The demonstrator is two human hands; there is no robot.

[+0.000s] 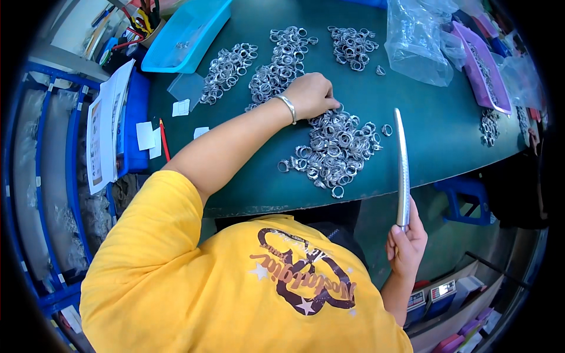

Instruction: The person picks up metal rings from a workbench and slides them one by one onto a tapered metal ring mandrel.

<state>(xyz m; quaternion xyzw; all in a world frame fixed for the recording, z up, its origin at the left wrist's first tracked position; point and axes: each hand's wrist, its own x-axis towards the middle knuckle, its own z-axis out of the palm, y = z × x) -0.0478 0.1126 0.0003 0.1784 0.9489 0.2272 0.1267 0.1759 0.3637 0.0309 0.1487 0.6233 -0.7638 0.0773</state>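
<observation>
My right hand (407, 242) is wrapped round the lower end of a ring mandrel (402, 167), a long tapered silver rod held nearly upright just past the table's front edge. Over the top of the nearest heap of silver rings (338, 144), my left hand (310, 96) is closed, its fingertips pinching a ring (339, 108). The back of that hand hides part of its fingers. One loose ring (386, 130) lies between the heap and the mandrel, and no ring shows on the mandrel's visible length.
More ring heaps (279, 65) lie farther back on the green table (235, 188). A turquoise tray (154, 59) stands far left, a purple basket (500, 100) far right beside clear plastic bags (419, 47). A red pencil (165, 141) and paper slips lie left. A blue stool (468, 197) stands below.
</observation>
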